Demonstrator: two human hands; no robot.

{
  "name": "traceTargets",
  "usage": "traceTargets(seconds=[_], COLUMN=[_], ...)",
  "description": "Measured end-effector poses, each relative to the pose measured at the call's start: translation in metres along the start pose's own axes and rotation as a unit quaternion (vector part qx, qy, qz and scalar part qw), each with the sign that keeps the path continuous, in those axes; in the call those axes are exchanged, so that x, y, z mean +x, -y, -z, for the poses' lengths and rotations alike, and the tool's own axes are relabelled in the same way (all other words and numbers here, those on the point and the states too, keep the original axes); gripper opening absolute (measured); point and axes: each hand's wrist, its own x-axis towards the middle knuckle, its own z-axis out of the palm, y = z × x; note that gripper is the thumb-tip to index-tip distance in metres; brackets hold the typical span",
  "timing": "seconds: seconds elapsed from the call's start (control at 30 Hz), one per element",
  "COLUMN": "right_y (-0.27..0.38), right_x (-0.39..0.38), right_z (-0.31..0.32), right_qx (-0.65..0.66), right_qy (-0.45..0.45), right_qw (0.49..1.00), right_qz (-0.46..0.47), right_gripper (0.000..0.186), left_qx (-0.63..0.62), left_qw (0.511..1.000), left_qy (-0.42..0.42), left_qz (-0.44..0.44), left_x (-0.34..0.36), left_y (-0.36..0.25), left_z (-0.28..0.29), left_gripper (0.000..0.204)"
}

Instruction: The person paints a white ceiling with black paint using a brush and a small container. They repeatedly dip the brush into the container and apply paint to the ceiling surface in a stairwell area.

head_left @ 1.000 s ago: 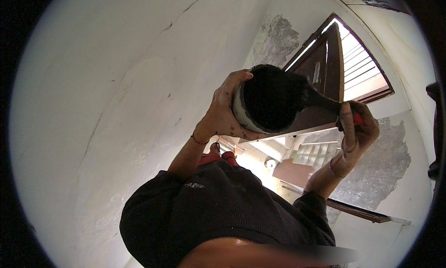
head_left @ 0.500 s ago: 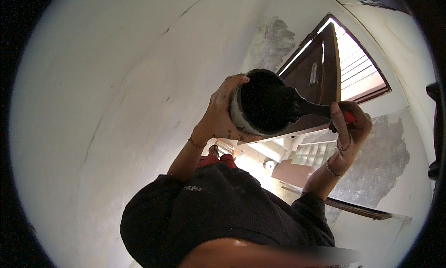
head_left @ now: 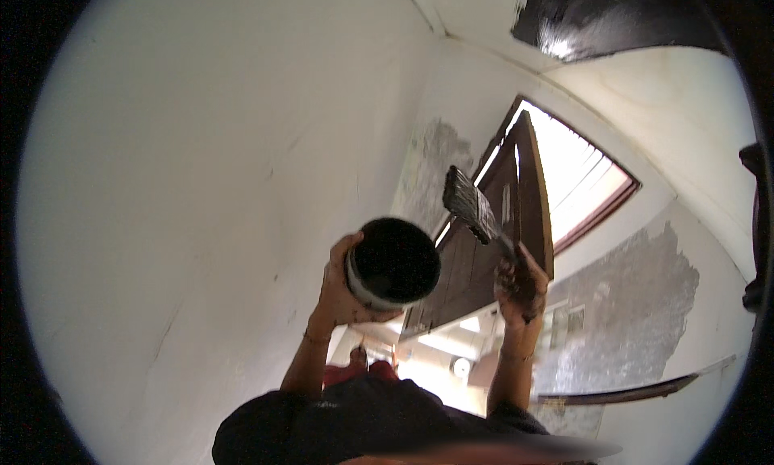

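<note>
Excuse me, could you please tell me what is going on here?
A person holds a pale tub, dark inside, in the left grip and a dark-coated paintbrush in the right grip. The paintbrush is clear of the tub, to its right, bristles pointing up and left. A glossy black patch shows at the picture's upper right.

The right hand (head_left: 522, 287) covers part of the brush (head_left: 472, 205), and darkness hides the inside of the container (head_left: 364, 293).
</note>
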Motion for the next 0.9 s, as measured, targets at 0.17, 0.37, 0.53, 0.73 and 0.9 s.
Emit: traceTargets(seconds=[0.17,0.37,0.53,0.73,0.9], right_y=[-0.002,0.008,0.003,0.006,0.012], right_x=[0.017,0.079,0.187,0.334,0.412], right_z=[-0.044,-0.082,-0.071,-0.045,-0.042], right_qx=[0.017,-0.054,-0.131,-0.037,-0.144], right_qy=[0.022,0.069,0.113,0.121,0.127], right_qw=[0.999,0.996,0.977,0.977,0.953], right_qz=[0.036,0.034,0.127,0.172,0.235], right_gripper=[0.031,0.017,0.007,0.01,0.03], left_qx=[-0.029,-0.052,-0.037,-0.156,-0.174], left_qw=[0.999,0.998,0.999,0.986,0.984], left_qy=[-0.017,-0.039,-0.021,-0.053,-0.037], left_qz=[0.004,-0.002,-0.001,0.002,0.009], left_x=[0.005,-0.004,-0.018,-0.027,-0.033], left_y=[-0.012,-0.019,-0.031,-0.049,-0.045], left_z=[0.022,0.042,0.069,0.075,0.088], left_gripper=[0.125,0.125,0.13,0.129,0.129])
